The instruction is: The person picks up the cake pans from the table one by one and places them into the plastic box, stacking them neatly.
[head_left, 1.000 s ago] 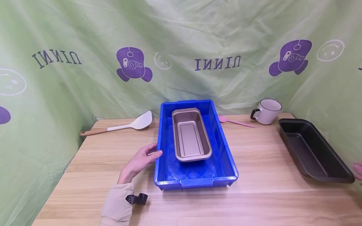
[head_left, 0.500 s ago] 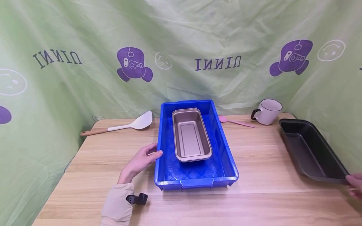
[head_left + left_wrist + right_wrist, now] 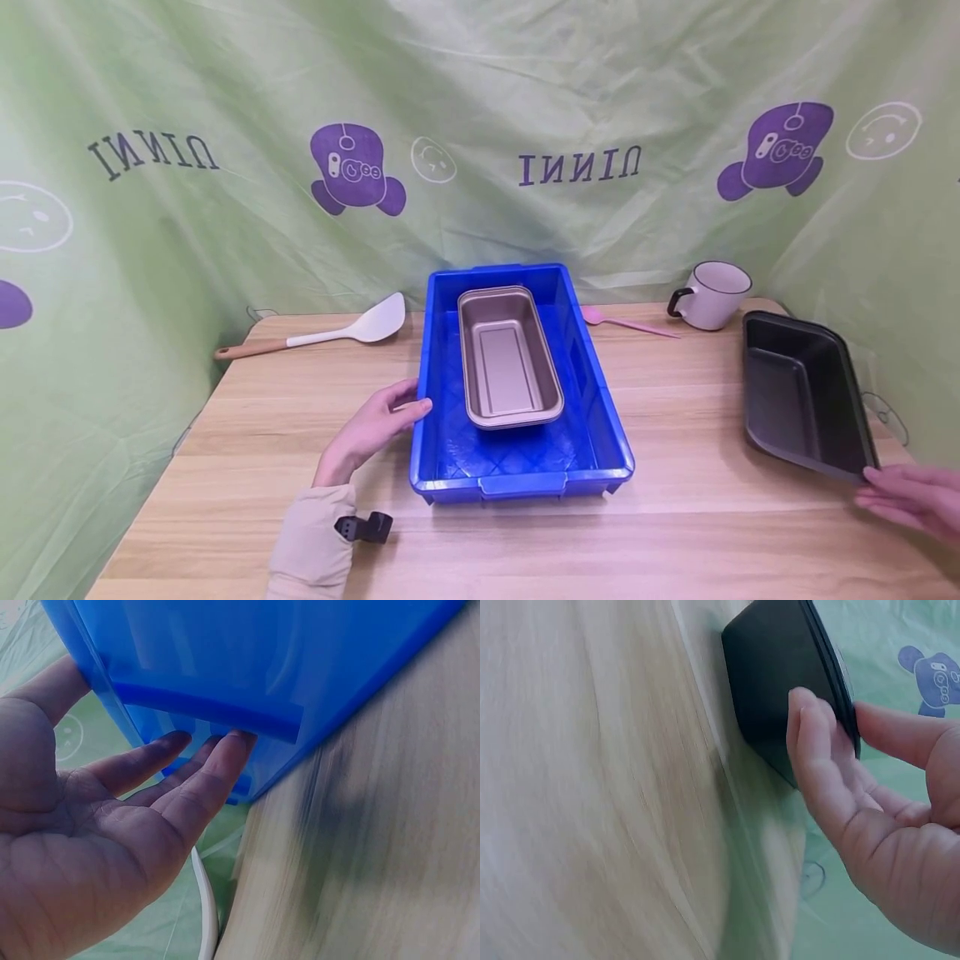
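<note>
A blue plastic crate [image 3: 525, 484] stands on the table, with a bronze-coloured loaf pan [image 3: 504, 367] inside it; its doubled rim suggests stacked pans. My left hand [image 3: 375, 425] grips the crate's left wall, thumb at the rim and fingertips against the outer side under a ridge, as the left wrist view shows. On the right, my right hand [image 3: 911, 498] pinches the near corner of a black loaf pan [image 3: 810, 392] between thumb and fingers. The pan's near end looks tilted up in the right wrist view, thumb over its rim [image 3: 857, 724] and fingers beneath.
A white spatula with wooden handle [image 3: 322, 337] lies left of the crate. To its right lie a pink spoon [image 3: 630, 325] and, further over, a white mug with black handle [image 3: 712, 296]. Green printed cloth [image 3: 480, 100] hangs close behind the wooden table [image 3: 660, 550] and along both sides.
My right hand came in from the right edge, took hold of the black loaf pan's near corner and swung it leftward, turning the pan. My left hand and the crate stayed in place.
</note>
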Available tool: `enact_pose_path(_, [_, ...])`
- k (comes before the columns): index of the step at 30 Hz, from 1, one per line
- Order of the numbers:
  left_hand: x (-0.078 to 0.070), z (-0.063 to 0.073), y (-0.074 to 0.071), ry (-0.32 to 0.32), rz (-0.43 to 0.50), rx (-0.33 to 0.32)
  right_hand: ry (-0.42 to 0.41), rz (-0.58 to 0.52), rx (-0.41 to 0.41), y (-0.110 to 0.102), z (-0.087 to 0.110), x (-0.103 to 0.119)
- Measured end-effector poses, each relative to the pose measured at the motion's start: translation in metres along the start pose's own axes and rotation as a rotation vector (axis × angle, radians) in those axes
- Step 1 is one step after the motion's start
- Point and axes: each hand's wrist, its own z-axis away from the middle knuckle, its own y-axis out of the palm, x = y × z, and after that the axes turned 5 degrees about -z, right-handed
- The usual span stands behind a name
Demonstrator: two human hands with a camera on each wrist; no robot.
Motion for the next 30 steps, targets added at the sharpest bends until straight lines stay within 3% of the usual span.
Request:
enact_pose_path(2, [-0.001,0.0,0.0,-0.004,0.004,-0.001,0.054,-0.105,0.104,0.003,-0.004,0.003])
enact_pose_path(8, [-0.002,0.0,-0.001,-0.009,0.005,-0.006,0.136,-0.22,0.203,0.018,-0.014,0.009])
enact_pose_path(16, [-0.001,0.0,0.0,0.0,-0.005,0.006,0.185,-0.176,0.22,0.031,-0.023,0.009])
enact_pose_path(20, [-0.001,0.0,0.0,-0.004,-0.004,0.008,0.208,-0.258,0.247,0.037,-0.026,0.007])
enact_pose_path(25, [-0.001,0.001,0.001,-0.007,0.0,0.009,0.157,-0.418,0.314,0.044,-0.028,-0.001])
enact_pose_path(30, [-0.002,0.001,0.0,0.002,0.0,0.009,0.095,-0.442,0.303,0.05,-0.029,-0.005])
